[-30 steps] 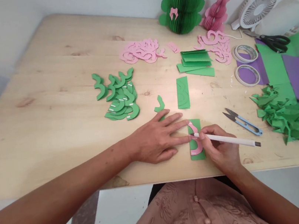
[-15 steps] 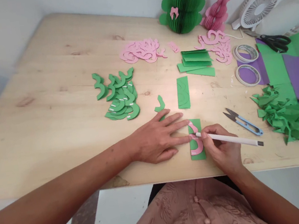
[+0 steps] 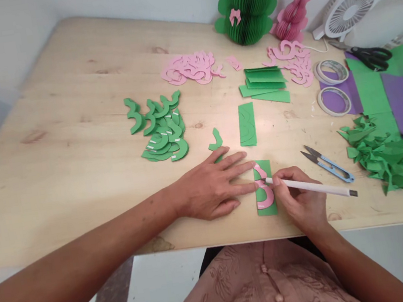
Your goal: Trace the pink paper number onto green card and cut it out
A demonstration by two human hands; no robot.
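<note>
- On my distant feed from the head view, a pink curved template (image 3: 270,195) lies on a green paper strip (image 3: 265,167) near the front edge of the counter (image 3: 72,150)
- Both pieces sit between the two hands, their long axes running away from the person
- The left hand (image 3: 210,187) is nearer: splayed palm down, grasping nothing, two fingertips touching the template's left side
- The right hand (image 3: 299,199) pinches a white pen (image 3: 315,187) just beside the strip's right edge; the pen slants across, its tip by the template's narrow middle, though I cannot tell whether it meets the paper
- Farther off, roughly in line, I see an outlined strip (image 3: 246,125), with blue-handled snips (image 3: 322,163) beyond the right hand
</note>
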